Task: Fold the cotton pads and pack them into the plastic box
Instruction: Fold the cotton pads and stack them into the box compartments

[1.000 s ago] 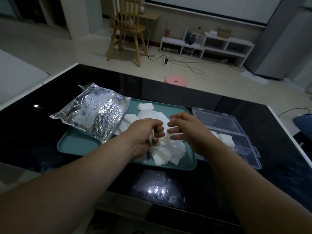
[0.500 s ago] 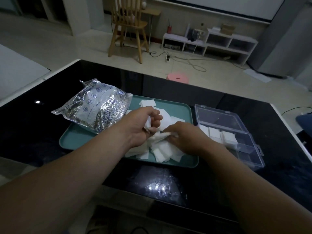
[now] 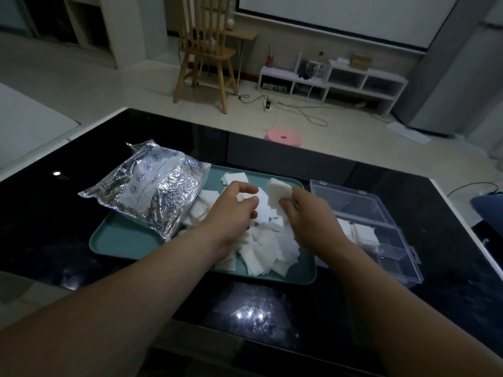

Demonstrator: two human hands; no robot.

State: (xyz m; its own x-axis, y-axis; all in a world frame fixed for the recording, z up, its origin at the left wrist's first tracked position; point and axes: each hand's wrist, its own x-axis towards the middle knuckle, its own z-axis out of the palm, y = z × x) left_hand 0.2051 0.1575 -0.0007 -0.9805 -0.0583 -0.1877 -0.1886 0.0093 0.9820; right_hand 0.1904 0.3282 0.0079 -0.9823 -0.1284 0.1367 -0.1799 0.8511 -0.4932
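Cotton pads [image 3: 266, 248] heap tray [image 3: 122, 240], few in plastic box [image 3: 408, 268]; left hand [image 3: 231, 213], right hand [image 3: 307, 213] each pinch one.

On one black bench [image 3: 54, 213] we count one teal tray [image 3: 122, 240], one crinkled foil bag [image 3: 152, 191] and one clear plastic box [image 3: 402, 257], its single lid open. Two hands show: our right hand [image 3: 307, 216] pinches one cotton pad [image 3: 279, 190], and our left hand [image 3: 234, 210] grips a second pad [image 3: 246, 196], partly hidden. The loose pads [image 3: 269, 248] on the tray overlap too much to number, well over a dozen. Of boxed pads [image 3: 364, 232] we see at least two. Beyond stand one wooden chair [image 3: 206, 58], one pink stool [image 3: 283, 137] and one low white shelf unit [image 3: 334, 77].
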